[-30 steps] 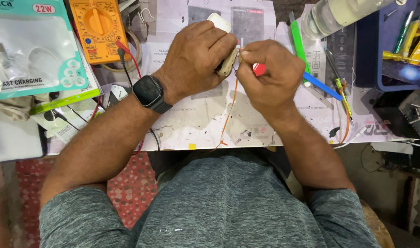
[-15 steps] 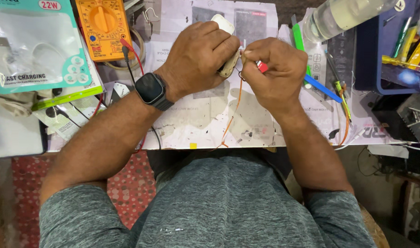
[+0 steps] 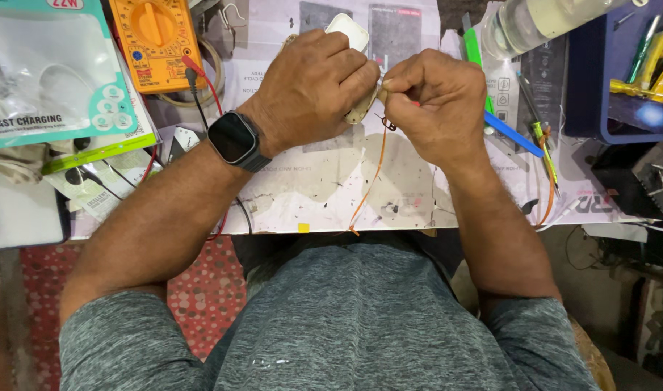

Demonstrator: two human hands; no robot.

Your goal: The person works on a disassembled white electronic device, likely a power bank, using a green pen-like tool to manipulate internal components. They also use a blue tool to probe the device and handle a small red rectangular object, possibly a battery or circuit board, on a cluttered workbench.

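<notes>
left hand [image 3: 313,83]: knuckles up, wrist bent inward, fingers curled shut around small beige board [image 3: 363,110] | right hand [image 3: 436,98]: fisted, thumb and forefinger pinched on thin orange wire [image 3: 372,177] (top end looped beside the board) | wire hanging down over tabletop [image 3: 309,188] to near edge | hands nearly touching, above tabletop

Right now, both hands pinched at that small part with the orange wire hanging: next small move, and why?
Probably keep the left hand steady and let the right hand work the orange wire end at the small beige part: both hands meet there, and the wire hangs loose.
</notes>
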